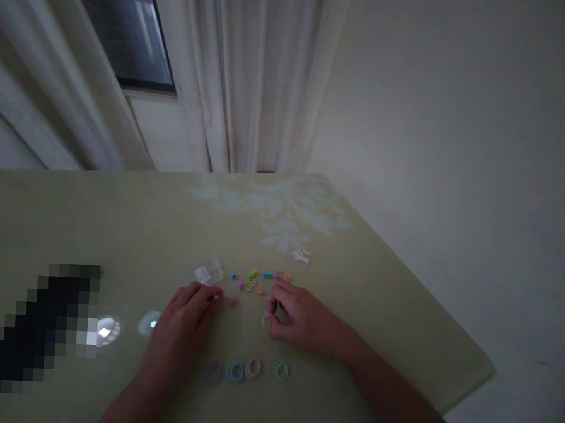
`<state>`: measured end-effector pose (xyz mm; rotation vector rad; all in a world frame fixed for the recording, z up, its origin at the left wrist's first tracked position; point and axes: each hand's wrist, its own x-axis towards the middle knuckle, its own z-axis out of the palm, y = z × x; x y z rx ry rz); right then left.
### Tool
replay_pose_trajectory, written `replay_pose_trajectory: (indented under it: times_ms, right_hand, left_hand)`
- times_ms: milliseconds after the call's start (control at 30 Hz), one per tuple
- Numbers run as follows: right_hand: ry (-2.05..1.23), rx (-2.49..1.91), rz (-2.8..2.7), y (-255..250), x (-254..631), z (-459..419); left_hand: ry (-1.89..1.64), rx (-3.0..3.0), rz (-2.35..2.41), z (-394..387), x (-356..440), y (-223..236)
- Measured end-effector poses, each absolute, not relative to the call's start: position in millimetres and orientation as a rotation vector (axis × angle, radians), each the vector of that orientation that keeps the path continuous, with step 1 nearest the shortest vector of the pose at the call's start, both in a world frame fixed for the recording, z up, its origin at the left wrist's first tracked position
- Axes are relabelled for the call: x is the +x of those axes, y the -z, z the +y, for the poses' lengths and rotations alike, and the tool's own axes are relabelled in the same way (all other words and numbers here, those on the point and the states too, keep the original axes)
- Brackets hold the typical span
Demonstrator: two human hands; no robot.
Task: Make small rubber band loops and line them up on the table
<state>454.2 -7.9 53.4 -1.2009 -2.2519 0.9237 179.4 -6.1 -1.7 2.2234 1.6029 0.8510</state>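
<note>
My left hand point(186, 310) rests low over the table with thumb and forefinger closed at a small pink piece point(220, 295), possibly a tiny hair clip. Just right of those fingertips lies another pink piece point(233, 303). My right hand point(296, 313) pinches a thin pale-yellow hair tie point(265, 318), whose loop shows left of the fingers. Between and beyond the hands lie yellow hair ties point(249, 285), a blue piece point(233, 276), an orange piece point(260, 292) and several other small coloured pieces point(268, 275).
Nearest me, purple point(214, 372), blue point(235, 372), pink point(253, 368) and green hair ties point(281, 370) lie in a row. A clear plastic box point(208, 272) sits beyond my left hand. White bits point(301, 256) lie farther back. A pixelated dark shape point(30, 324) covers the left side.
</note>
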Motion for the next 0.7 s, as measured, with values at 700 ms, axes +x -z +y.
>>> replay_pose_trajectory:
  times_ms: [700]
  right_hand:
    - [-0.943, -1.197, -2.083, -43.4, 441.6, -11.1]
  left_hand:
    - [-0.793, 2.329, 1.526, -16.8, 190.2, -12.5]
